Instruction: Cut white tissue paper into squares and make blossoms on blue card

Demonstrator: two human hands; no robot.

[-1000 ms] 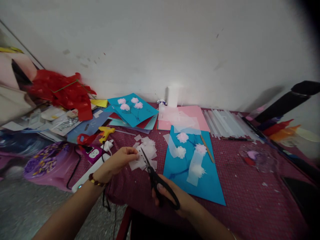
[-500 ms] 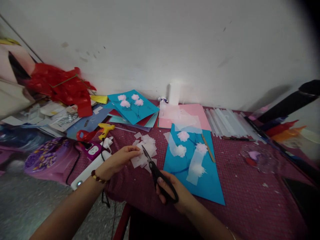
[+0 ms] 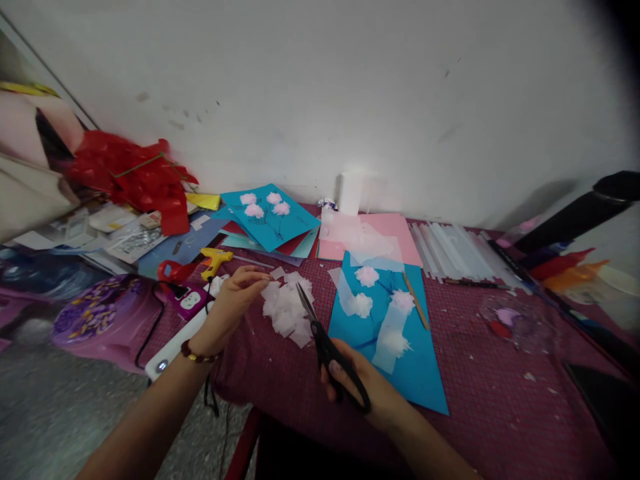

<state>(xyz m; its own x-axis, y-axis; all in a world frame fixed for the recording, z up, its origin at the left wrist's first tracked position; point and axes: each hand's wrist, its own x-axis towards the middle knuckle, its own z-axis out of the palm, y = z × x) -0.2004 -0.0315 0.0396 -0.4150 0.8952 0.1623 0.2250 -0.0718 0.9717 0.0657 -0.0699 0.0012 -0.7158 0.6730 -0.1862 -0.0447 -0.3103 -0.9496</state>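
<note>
My right hand [image 3: 353, 377] holds black-handled scissors [image 3: 333, 353], fingers in the loops, the blades pointing up and left and nearly closed. The blade tips lie over the right side of a pile of small white tissue-paper squares [image 3: 285, 310]. At the upper left edge of that pile is my left hand [image 3: 240, 297], its thumb and fingers drawn together; whatever is between them is too small to make out. Right of the scissors lies a blue card [image 3: 425, 373] with fluffy pale paper flowers [image 3: 367, 275] and strips of white tissue on it.
A yellow glue gun [image 3: 215, 261], a purple socket block [image 3: 190, 300] and a white power bank-like box [image 3: 173, 350] are at left. Finished-looking blue flower card [image 3: 273, 230] tops a paper stack. Pink paper [image 3: 395, 230], glue sticks [image 3: 450, 250] and a wooden stick [image 3: 416, 300] lie beyond.
My left hand has moved up and left, off the middle of the tissue pile. My right hand with the scissors has shifted slightly right and down, away from it.
</note>
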